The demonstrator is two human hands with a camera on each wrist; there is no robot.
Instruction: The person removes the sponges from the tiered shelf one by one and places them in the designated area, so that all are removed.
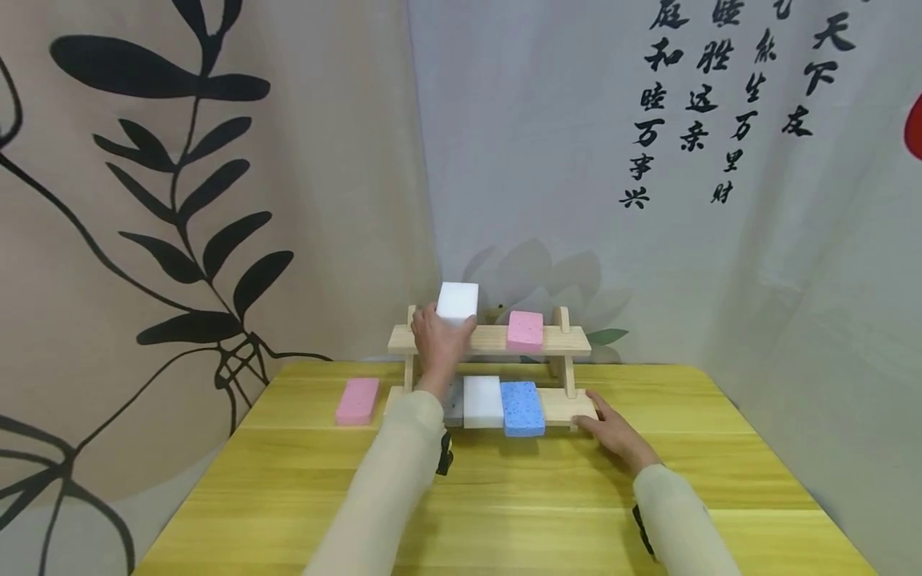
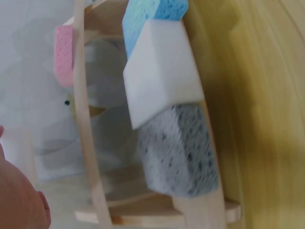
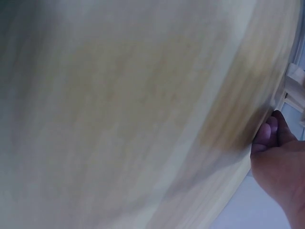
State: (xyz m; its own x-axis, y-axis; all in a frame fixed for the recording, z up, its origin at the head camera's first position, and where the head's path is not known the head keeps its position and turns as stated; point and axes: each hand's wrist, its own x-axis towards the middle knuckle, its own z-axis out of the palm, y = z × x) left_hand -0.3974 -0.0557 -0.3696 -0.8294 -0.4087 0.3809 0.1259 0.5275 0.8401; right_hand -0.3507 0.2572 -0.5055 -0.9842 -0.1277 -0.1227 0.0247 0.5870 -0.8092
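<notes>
Grasping a white sponge [image 1: 458,302] in the left grip [image 1: 438,340], at the left part of the far shelf [image 1: 490,340] of a wooden rack [image 1: 569,373], left of a pink sponge [image 1: 525,330]. Holding the rack's right end with the right grip [image 1: 612,426].

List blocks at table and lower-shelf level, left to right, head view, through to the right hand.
Pink block, gray block, white block, blue block, right hand on the right end of the lower shelf.

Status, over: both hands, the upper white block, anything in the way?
Left hand grips white block at upper shelf, shelf contact unclear. Right hand holds right end of lower shelf. Pink sponge shares upper shelf, apart; nothing blocking seen.
</notes>
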